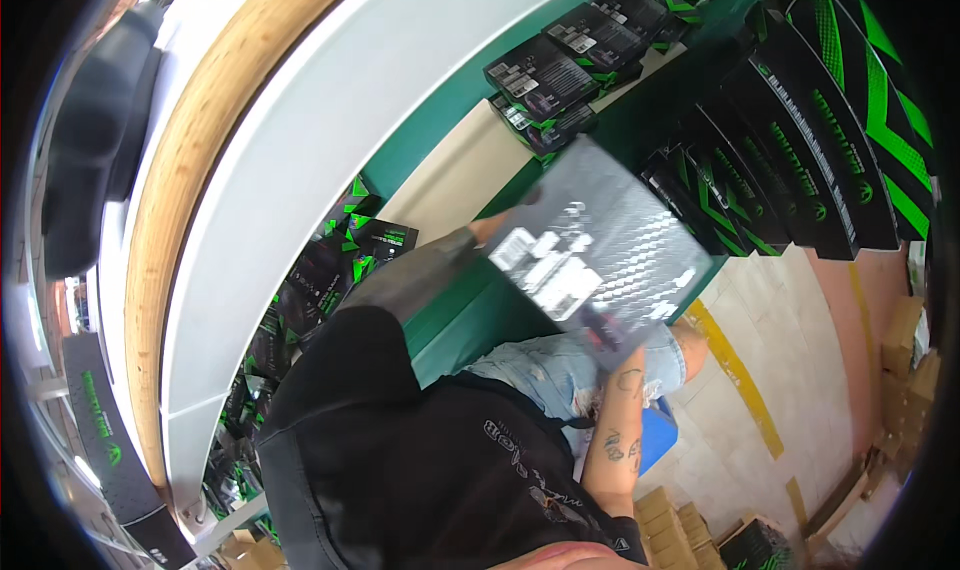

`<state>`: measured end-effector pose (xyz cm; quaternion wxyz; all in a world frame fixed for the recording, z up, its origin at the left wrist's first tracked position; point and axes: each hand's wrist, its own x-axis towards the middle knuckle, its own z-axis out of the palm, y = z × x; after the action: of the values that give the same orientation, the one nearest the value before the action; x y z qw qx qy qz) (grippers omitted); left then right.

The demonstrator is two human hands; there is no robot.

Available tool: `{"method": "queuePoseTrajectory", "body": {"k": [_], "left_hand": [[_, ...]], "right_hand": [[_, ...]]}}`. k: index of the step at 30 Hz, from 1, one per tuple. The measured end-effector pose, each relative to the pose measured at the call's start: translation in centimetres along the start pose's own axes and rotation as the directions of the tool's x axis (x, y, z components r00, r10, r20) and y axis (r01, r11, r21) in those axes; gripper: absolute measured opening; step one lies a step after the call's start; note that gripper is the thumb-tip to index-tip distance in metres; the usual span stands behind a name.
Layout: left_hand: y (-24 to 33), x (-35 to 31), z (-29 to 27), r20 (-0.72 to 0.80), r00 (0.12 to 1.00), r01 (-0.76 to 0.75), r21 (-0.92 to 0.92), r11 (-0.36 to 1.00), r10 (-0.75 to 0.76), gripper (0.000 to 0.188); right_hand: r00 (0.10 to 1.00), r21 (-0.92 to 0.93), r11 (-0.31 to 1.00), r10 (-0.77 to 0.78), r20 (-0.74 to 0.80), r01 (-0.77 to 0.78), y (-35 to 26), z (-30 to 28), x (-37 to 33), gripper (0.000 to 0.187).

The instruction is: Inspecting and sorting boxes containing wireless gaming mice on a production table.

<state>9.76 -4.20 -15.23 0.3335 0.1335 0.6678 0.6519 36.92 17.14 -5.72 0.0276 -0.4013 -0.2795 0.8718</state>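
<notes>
A flat black product box (650,240) with a patterned face and white labels is held up tilted in front of me, slightly blurred. My left hand (497,227) grips its left edge, with most of the fingers behind the box. At the lower edge my right hand (632,361) supports it, largely hidden by the box. Beyond the box, several similar black boxes (545,75) with green trim lie stacked on the green shelf surface. To the right stand tall black and green boxes (790,140) in a row.
A white counter (300,120) with a wooden edge (160,270) curves along the left. Below it sit many small black and green boxes (310,280). Brown cartons (670,530) stand on the floor at lower right, near yellow floor tape (735,370). A blue bin (655,435) shows beside my leg.
</notes>
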Motion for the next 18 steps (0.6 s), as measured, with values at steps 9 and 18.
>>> {"method": "queuePoseTrajectory", "body": {"k": [9, 18], "left_hand": [[16.2, -14.0, -19.4, 0.164, 0.966, 0.154, 0.265, 0.952, -0.202, 0.049], [28.8, -16.5, -28.7, -0.079, 0.938, 0.345, 0.212, 0.914, -0.336, 0.047]], "right_hand": [[0.89, -0.268, 0.883, -0.28, 0.361, 0.387, 1.2, 20.4, -0.8, 0.098], [0.756, -0.717, 0.491, 0.162, 0.634, 0.495, 7.4, 24.6, -3.5, 0.114]]}}
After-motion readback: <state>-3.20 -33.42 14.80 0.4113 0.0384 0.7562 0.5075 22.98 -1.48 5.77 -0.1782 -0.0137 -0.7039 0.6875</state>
